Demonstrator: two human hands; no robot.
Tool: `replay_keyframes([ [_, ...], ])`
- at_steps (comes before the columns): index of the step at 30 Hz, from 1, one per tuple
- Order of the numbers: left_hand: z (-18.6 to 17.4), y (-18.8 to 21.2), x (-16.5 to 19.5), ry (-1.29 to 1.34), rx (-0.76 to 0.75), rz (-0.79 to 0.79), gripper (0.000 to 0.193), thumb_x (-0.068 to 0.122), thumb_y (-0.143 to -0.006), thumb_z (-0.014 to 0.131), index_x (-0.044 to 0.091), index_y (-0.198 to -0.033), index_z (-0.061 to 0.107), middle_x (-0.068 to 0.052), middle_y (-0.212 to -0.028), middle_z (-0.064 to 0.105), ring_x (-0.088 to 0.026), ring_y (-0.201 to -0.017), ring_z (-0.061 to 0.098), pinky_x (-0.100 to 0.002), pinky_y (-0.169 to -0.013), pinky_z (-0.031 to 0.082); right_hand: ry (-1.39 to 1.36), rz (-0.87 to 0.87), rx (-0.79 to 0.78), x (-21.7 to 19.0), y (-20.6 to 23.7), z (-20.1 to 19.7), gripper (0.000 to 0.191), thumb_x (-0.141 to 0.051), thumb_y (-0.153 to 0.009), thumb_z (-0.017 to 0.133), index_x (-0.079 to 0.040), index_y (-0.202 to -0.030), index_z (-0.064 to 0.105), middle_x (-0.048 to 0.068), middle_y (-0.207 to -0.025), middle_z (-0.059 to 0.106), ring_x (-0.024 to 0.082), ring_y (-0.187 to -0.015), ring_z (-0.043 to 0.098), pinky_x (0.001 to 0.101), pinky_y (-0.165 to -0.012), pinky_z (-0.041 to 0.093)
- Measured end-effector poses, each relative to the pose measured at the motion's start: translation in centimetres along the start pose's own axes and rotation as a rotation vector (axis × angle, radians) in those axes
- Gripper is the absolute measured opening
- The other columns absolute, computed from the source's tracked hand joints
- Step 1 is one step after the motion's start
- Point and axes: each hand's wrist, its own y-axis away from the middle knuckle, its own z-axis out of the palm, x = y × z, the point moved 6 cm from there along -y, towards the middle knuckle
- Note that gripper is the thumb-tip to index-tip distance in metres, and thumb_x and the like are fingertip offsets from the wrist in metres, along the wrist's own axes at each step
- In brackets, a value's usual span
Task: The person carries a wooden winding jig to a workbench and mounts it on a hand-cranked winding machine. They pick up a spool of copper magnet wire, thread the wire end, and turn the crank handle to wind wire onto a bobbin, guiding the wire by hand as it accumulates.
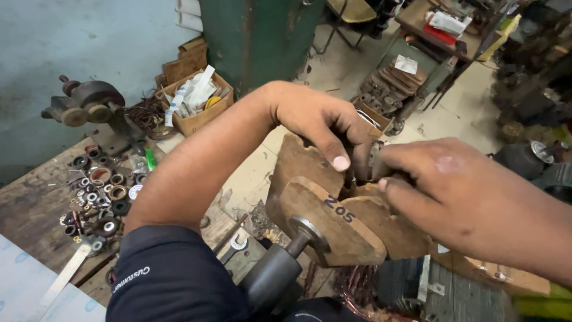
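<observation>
Both hands pinch at the top of a wooden former

Left hand [322, 122] and right hand [453, 191] grip closed on a small dark part above the wooden former [333, 220], steadying it on its spindle [280, 268]; bearings [101, 197] litter the bench [30, 209] at nine o'clock.

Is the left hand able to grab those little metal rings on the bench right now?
Probably not right away: the left hand is busy gripping the wooden block, and the rings lie off to the side, though nothing blocks the way.
</observation>
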Motion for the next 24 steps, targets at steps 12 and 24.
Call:
replay_keyframes([
  [12,0.0,-0.4,0.8,-0.092,-0.048,0.124,0.050,0.031,-0.097,0.075,-0.003,-0.133,0.067,-0.016,-0.130,0.070,-0.026,-0.127,0.065,-0.038,-0.113,0.050,-0.122,0.121,0.086,5.6,4.4,2.7,0.034,-0.031,-0.091,0.064,-0.013,-0.120,0.064,0.010,-0.094,0.074,0.032,-0.093,0.073,0.0433,-0.081,0.054],
  [24,-0.3,-0.7,-0.7,0.022,-0.014,-0.013,0.055,0.037,-0.093,0.078,0.001,-0.134,0.069,-0.015,-0.134,0.068,-0.029,-0.130,0.066,-0.040,-0.116,0.051,-0.744,0.021,0.546,9.4,9.7,20.9,0.013,-0.007,-0.086,0.070,-0.002,-0.097,0.066,0.017,-0.080,0.071,0.033,-0.071,0.074,0.0401,-0.061,0.056],
])
